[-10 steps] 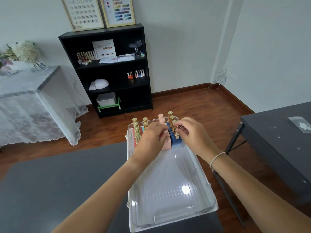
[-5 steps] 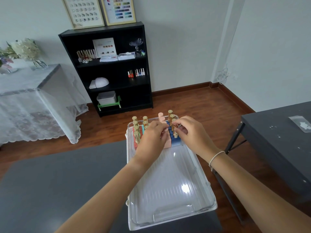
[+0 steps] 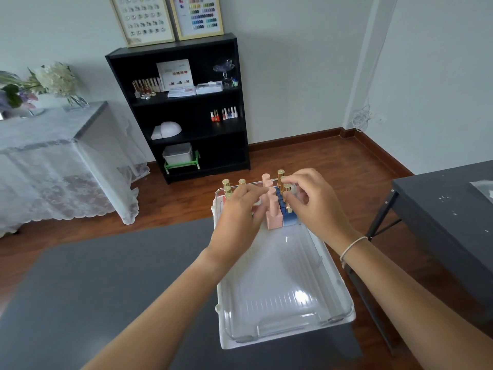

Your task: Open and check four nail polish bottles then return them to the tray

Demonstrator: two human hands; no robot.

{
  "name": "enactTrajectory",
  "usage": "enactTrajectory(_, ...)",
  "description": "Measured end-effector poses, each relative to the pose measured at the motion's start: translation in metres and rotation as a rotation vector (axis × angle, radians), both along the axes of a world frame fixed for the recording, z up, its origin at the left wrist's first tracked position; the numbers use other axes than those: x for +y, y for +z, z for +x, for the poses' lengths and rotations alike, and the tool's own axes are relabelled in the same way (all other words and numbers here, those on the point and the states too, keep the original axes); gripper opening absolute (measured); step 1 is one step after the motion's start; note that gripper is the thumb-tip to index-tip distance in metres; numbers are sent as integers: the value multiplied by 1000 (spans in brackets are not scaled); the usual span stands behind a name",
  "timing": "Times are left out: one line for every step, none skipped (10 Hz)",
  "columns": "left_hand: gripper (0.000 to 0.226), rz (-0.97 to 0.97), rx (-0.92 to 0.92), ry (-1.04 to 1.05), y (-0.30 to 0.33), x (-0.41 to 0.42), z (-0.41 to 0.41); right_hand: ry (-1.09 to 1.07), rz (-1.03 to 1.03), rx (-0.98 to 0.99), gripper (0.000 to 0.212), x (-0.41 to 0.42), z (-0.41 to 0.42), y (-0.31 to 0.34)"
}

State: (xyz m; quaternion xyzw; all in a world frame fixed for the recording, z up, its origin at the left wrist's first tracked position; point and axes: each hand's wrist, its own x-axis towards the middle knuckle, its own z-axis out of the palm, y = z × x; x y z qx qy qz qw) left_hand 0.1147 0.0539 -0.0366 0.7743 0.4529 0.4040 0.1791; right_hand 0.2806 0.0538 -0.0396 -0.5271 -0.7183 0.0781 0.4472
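Observation:
A clear tray [image 3: 280, 276] lies on the grey table, on a white base. Several nail polish bottles stand packed at its far end: gold-capped ones [image 3: 226, 182] at the left, pink ones [image 3: 274, 218] in the middle, blue ones [image 3: 289, 219] beside them. My left hand [image 3: 240, 212] lies over the left bottles, fingertips reaching toward a pink cap; what is under the palm is hidden. My right hand [image 3: 314, 204] is at the right bottles, with thumb and fingers pinched around a gold-capped bottle [image 3: 287, 188].
The grey table [image 3: 106, 289] stretches to the left of the tray. A dark table [image 3: 440, 209] stands at the right across a gap of wooden floor. Behind are a black shelf [image 3: 186, 116] and a lace-covered table [image 3: 53, 161].
Both hands stay at the bottles at the tray's far end. They have drawn slightly apart, so the pink and blue bottles between them now show.

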Motion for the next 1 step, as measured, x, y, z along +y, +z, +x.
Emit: enactTrajectory(26, 33, -21, 15, 10, -9, -21, 20, 61, 20, 19, -6, -20, 13)
